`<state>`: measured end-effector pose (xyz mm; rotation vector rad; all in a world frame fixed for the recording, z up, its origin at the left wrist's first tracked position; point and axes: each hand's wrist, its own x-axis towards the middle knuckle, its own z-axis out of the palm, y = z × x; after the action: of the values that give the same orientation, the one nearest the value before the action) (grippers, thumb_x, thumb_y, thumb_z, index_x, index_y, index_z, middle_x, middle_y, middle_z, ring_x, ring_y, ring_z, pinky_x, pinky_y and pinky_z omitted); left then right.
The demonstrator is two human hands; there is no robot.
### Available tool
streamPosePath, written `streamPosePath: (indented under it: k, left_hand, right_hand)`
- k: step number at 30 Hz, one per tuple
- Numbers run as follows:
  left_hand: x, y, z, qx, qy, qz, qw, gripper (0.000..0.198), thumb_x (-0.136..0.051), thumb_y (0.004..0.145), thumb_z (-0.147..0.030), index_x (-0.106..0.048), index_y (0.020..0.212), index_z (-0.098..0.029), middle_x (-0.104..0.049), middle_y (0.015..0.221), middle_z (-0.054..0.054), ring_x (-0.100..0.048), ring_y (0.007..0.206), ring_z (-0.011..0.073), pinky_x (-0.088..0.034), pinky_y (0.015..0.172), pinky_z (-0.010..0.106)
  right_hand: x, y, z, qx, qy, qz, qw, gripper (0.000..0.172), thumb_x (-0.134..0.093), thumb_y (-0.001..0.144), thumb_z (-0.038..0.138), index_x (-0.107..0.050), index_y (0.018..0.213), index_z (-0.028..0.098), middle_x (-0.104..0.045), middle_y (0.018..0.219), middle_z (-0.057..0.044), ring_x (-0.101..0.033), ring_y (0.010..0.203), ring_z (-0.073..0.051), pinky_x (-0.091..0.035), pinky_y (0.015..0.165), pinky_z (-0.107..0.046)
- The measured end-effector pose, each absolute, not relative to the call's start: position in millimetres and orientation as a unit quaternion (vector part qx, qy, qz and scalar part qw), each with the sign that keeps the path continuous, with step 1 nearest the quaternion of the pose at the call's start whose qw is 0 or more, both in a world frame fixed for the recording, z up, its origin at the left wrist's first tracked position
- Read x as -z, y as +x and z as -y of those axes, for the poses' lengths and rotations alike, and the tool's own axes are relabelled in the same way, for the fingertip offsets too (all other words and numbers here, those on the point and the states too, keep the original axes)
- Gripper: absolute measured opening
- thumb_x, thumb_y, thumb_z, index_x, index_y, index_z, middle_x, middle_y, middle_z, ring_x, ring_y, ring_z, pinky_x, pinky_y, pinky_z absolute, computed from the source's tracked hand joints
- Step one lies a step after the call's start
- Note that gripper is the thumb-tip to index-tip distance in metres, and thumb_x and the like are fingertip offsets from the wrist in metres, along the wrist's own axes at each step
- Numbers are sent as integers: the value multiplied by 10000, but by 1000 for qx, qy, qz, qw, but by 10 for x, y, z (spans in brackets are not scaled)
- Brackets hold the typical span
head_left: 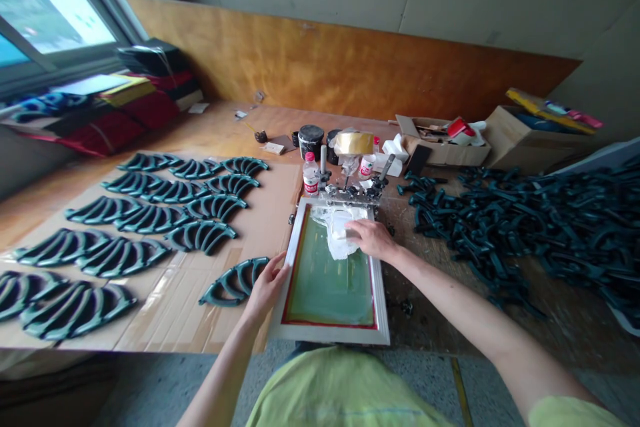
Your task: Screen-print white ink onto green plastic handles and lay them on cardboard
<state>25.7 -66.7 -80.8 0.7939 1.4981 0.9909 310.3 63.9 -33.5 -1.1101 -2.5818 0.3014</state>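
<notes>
A screen-printing frame (384,300) with a pale metal border and green mesh lies flat in front of me. White paste (323,215) is smeared over the mesh's far end. My right hand (376,239) reaches over that end, fingers closed on a small white piece (340,234) in the paste; its exact kind is unclear. My left hand (270,280) is at the frame's left edge, fingers stretched out and partly hidden. Beside it, a dark green curved slatted part (233,282) lies on the cardboard, its right end close to my fingers. Metal clamps (353,195) stand at the frame's far edge.
Rows of similar slatted parts (150,217) cover the cardboard (175,307) on the left. A large heap of dark green parts (490,233) lies at right. Behind the clamps are a red-capped bottle (311,177), a dark tub (311,141) and an open carton (445,150).
</notes>
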Motion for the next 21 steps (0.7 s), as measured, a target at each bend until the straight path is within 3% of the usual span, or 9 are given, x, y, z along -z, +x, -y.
streamPosePath:
  k: [3,5,10,13,16,19,21]
  left_hand:
    - [561,224,630,-420,330,-630,563,785,-691,718,-565,-491,1376,-187,-717,810,29,-667,709,196,-505,599,263]
    - [342,197,584,-426,335,-629,557,751,-662,720,-611,-543,1336,-198,-722,836,33,-662,702,198,-495,572,260]
    - [-213,205,295,-480,379,-594,522,649,-513,780,-701,-682,1123,-176,-722,834,62,-652,684,203,-506,569,280]
    - [-468,283,-28,-570,406,-557,447,597,-514,789,-688,-690,1005,-159,-714,823,70,-657,749,200,-531,638,284]
    - [-638,355,-330,-605,409,-522,441,580,-472,808,-693,-657,894,-150,-695,794,73,-657,759,185,-538,658,278]
    - [-617,420,-405,-633,386,-511,435,577,-434,825,-697,-630,907,-160,-679,780,53,-645,723,152,-526,648,253]
    - [-440,507,-279,-641,356,-522,436,554,-483,818,-676,-614,1030,-181,-686,831,41,-643,731,138,-516,647,240]
  right_hand:
    - [94,2990,-1031,-103,-464,865,158,535,-685,827,254,-533,1338,283,-681,1128,-45,-626,990,-209,-471,872,-309]
    - [-45,3000,-1239,-83,-502,847,152,621,-696,817,272,-477,1399,290,-667,1152,-64,-627,985,-235,-473,862,-332]
    - [-101,3482,-1428,-34,-607,751,255,395,-533,917,341,-566,1294,225,-688,1063,-83,-631,937,-243,-471,815,-344]
    - [161,3746,-1273,-74,-668,702,235,271,-514,915,323,-637,1121,197,-708,908,-65,-642,840,-223,-471,739,-314]
    - [532,3714,-945,-143,-641,733,177,337,-551,900,408,-602,1152,190,-703,913,-59,-642,814,-207,-469,713,-301]
    - [771,3501,-635,-142,-554,811,125,535,-650,832,479,-530,1273,203,-670,1072,-87,-616,962,-225,-460,796,-329]
    - [781,3364,-494,-108,-525,839,96,434,-683,823,430,-591,1193,224,-645,1105,-88,-570,1047,-240,-438,854,-352]
